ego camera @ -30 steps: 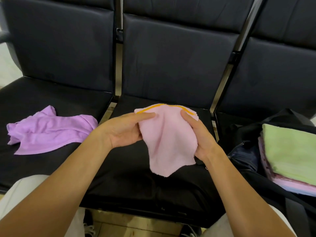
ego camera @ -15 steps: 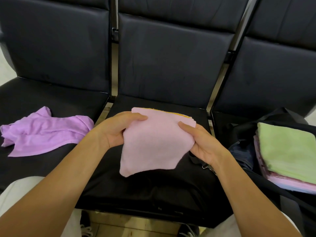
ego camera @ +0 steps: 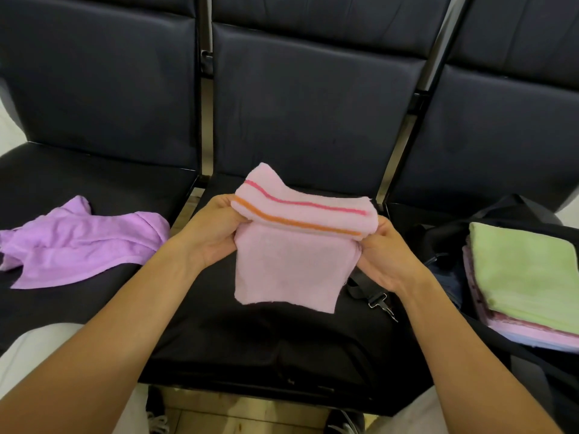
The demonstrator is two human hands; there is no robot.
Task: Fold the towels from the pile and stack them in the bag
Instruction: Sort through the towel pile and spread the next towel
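Both hands are up over the middle seat [ego camera: 282, 333] with a pink towel [ego camera: 291, 264] stretched between them: the left hand [ego camera: 210, 233] pinches its left edge at the fold, thumb on top, and the right hand [ego camera: 383, 258] grips the right edge in the same curled way. Well out to the left of the left hand, a purple towel [ego camera: 78, 242] lies crumpled on the neighbouring seat, untouched (it looks like all that remains of the pile). Between the hands, the pink towel's upper part is turned back over itself, showing an orange stripe [ego camera: 294, 220] and a pink stripe [ego camera: 300, 202] along the doubled edge, while the lower flap hangs free towards the seat with its bottom corners slack. Just below the right hand a strap with a metal clip [ego camera: 380, 303] lies on the seat. To the right of that hand sits the open black bag [ego camera: 517, 211], and in it a stack of folded towels with a green towel [ego camera: 526, 270] on top. My reading is that the fold is mid-way. The next move calls for bringing the hanging flap up to meet the doubled edge, squaring the corners, then carrying the neat square rightward onto the stack without letting it open.
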